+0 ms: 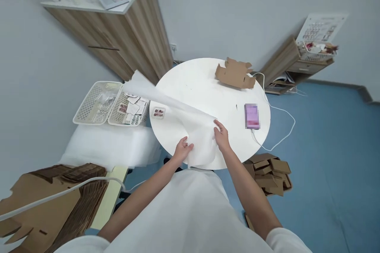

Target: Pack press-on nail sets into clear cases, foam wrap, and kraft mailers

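A white, slightly see-through sheet of packing foam [202, 142] stretches between my hands over the near part of the round white table [192, 75], its long end slanting up to the left. My right hand [222, 136] pinches its right edge between thumb and fingers. At its lower left edge, my left hand [182, 150] has its fingers bent round the foam. A small clear pack with dark red pieces [158, 113] lies at the table's left edge. Farther back sits an unfolded brown cardboard box [236, 74]. On the right lies a phone with a purple screen [252, 116].
Left of the table, two white baskets [89, 102] hold small packs and cards above stacked foam sheets [109, 146]. Flattened cardboard boxes [44, 201] are piled at lower left. Folded boxes [271, 174] stand at right on the floor. A white cable [292, 126] loops off the table.
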`<state>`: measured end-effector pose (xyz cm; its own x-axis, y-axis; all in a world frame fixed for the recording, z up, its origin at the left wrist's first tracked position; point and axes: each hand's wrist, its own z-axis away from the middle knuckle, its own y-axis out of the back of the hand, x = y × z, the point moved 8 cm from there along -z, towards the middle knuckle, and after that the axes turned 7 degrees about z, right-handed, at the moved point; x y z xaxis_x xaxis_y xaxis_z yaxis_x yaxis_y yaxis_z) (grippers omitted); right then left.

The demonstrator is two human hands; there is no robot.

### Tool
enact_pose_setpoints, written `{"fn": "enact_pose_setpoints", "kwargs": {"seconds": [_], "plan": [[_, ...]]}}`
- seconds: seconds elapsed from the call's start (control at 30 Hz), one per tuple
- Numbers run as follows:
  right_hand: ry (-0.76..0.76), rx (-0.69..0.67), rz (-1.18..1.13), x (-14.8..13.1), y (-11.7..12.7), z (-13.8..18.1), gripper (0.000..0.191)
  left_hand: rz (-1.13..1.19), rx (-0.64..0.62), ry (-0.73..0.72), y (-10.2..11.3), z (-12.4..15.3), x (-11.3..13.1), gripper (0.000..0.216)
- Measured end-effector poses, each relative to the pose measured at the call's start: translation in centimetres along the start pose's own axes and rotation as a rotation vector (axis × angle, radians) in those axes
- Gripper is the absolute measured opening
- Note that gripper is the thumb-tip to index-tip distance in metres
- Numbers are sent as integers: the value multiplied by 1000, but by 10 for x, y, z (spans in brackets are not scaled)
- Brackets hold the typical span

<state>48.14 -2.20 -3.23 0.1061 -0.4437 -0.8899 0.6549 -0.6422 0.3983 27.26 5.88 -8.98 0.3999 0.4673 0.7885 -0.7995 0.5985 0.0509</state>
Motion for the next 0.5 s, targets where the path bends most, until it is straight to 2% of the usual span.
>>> {"fn": "enact_pose_setpoints", "kwargs": {"seconds": [0.1, 0.27, 0.37, 0.5], "plan": [[-73, 44, -46, 38, 19, 2, 48, -116, 59, -41, -13, -7, 6, 58], [-154, 2, 34, 83, 27, 9, 52, -352, 150, -154, -16, -21, 23, 57], [-132, 24, 180, 90, 31, 6, 49, -431, 187, -128, -11, -25, 20, 58], [-41, 5, 332, 81, 25, -3, 47, -460, 196, -96, -2, -27, 11, 61]]}}
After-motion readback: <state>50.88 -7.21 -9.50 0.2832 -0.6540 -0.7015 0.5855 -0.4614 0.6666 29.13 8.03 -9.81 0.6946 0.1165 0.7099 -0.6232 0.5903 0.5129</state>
